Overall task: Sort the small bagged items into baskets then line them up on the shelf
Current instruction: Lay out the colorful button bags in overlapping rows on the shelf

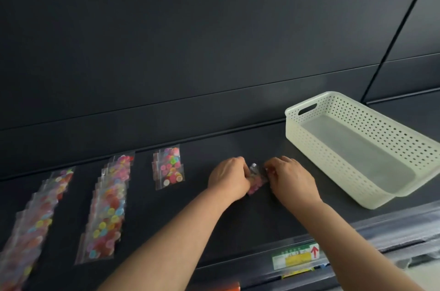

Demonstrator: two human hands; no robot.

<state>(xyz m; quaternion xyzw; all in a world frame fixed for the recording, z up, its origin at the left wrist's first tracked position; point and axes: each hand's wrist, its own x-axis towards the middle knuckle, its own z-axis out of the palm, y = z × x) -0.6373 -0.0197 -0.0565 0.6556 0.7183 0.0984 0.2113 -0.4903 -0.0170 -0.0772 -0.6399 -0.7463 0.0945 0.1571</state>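
Observation:
Between my two hands on the dark shelf sits a small clear bag of coloured buttons. My left hand grips its left side with curled fingers, and my right hand pinches its right side. A short stack of button bags lies just left of my hands. Further left run two long overlapping rows of button bags, one in the middle and one at the far left. A white perforated basket stands empty to the right.
The dark back panel rises behind the shelf. A price label strip with a red arrow runs along the shelf's front edge. The basket overhangs the front edge slightly at the right.

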